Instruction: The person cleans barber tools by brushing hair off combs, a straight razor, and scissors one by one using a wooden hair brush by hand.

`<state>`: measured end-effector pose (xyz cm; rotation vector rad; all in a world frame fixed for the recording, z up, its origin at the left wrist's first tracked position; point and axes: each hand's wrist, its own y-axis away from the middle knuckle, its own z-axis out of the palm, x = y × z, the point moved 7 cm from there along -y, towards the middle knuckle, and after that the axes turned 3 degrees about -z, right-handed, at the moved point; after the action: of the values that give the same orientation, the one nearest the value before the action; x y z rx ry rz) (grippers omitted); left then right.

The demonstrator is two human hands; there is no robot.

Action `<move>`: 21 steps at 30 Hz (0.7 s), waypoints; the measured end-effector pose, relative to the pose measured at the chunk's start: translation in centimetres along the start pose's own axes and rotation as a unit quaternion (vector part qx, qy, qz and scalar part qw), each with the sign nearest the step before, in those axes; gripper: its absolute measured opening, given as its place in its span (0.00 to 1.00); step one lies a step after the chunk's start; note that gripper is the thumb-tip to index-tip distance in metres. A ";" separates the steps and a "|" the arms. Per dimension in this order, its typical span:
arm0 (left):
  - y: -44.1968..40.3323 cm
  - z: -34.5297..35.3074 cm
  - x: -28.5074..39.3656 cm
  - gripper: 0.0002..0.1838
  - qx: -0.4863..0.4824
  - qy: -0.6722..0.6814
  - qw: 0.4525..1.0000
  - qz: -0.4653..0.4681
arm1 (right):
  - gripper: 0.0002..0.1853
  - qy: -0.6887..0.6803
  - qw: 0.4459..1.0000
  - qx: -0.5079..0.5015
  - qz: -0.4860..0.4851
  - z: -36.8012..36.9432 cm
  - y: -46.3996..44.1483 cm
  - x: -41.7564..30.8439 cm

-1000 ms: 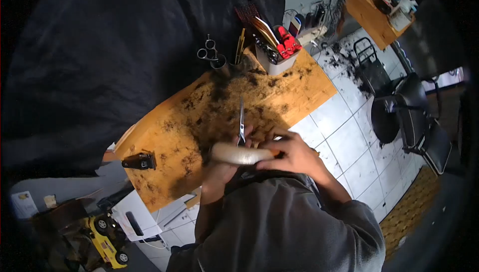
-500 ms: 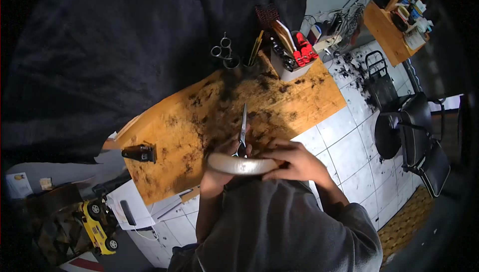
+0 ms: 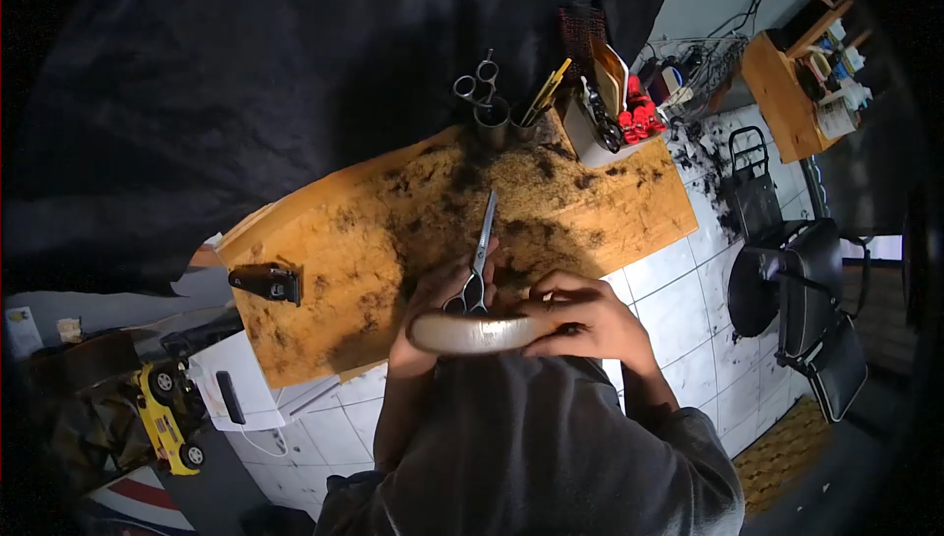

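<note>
A pair of silver scissors (image 3: 480, 253) points away from me over the hair-strewn wooden table (image 3: 334, 241). My left hand (image 3: 438, 290) is closed around the scissors near the finger rings, with a fingertip beside the blades. My right hand (image 3: 595, 320) is to the right, its fingers curled in; a small dark patch shows between them, and what it holds, if anything, I cannot make out. A pale, shiny curved band (image 3: 482, 335), close to the camera, covers part of both hands.
Black hair clippers (image 3: 265, 283) lie at the table's left end. Metal cups (image 3: 492, 126) with another pair of scissors stand at the back, beside a box (image 3: 590, 138) of red clips and combs. A black chair (image 3: 811, 290) stands right. A yellow toy car (image 3: 167, 423) is lower left.
The view has shifted, so the table's back items appear further right. The scissors' finger rings show more fully above the pale band. My right hand stays curled in nearly the same place.
</note>
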<state>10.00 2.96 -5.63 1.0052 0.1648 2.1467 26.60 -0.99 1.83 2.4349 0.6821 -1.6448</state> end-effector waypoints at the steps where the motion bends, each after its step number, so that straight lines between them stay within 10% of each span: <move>1: 0.1 0.4 0.0 0.21 -0.008 0.040 0.999 0.005 | 0.22 0.013 1.000 0.012 0.007 -0.3 -0.1 0.4; 3: 1.1 0.2 -0.3 0.23 0.092 0.001 0.996 0.016 | 0.22 0.060 0.991 0.118 0.000 -1.9 -0.3 1.4; 8: 1.5 0.8 -0.4 0.27 -0.081 -0.009 0.997 0.003 | 0.21 0.133 0.923 0.335 0.135 -5.8 0.0 2.7; 16: -0.1 -0.2 0.0 0.24 0.000 0.087 0.996 0.023 | 0.24 -0.001 0.999 0.019 0.027 -0.9 -0.2 0.6; 21: 1.0 0.4 0.8 0.20 0.004 -0.032 0.999 -0.003 | 0.23 0.106 0.964 0.235 0.062 -3.8 -0.5 2.2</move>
<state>9.42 2.68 -4.47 1.0771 0.1456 2.1075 30.28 1.45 1.49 2.9398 0.1593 -1.6627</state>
